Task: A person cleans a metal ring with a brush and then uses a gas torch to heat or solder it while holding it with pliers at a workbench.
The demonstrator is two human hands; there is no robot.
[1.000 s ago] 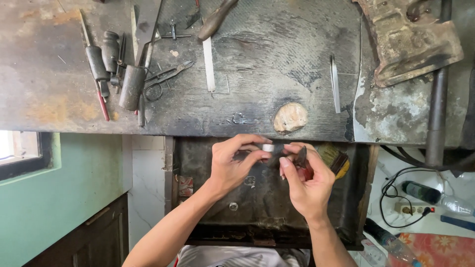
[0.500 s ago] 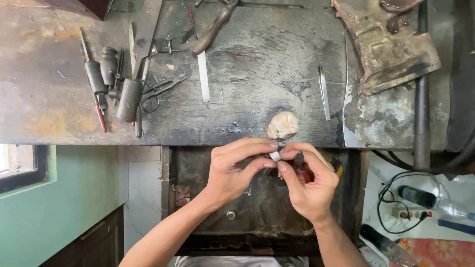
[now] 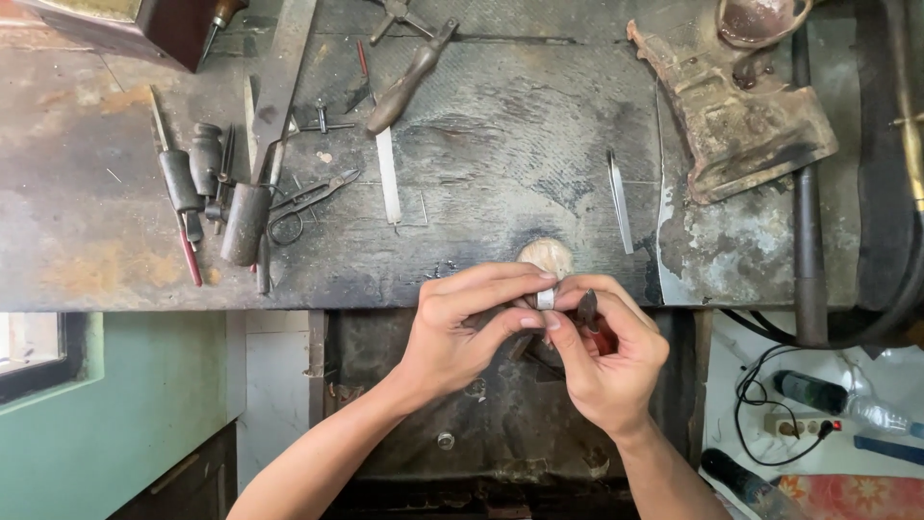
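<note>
A small pale metal band (image 3: 546, 299) sits pinched between the fingertips of both hands, right at the front edge of the surface (image 3: 115, 260), just below a round wooden peg (image 3: 546, 256). The left hand (image 3: 462, 332) comes in from the left and clamps the band between thumb and forefinger, so the piece lies at its fingertips, short and upright; its wrist is bent inward and its forearm runs down to the lower left. The right hand (image 3: 606, 361) meets it from the right, fingers closed around a dark tool with a red handle (image 3: 592, 323) whose tip touches the band. Both hands are equally near. Farther out on the surface lie 1 flat file (image 3: 388, 178), small shears (image 3: 313, 200), a dark cylinder (image 3: 244, 223) and a rusty metal block (image 3: 741, 116).
</note>
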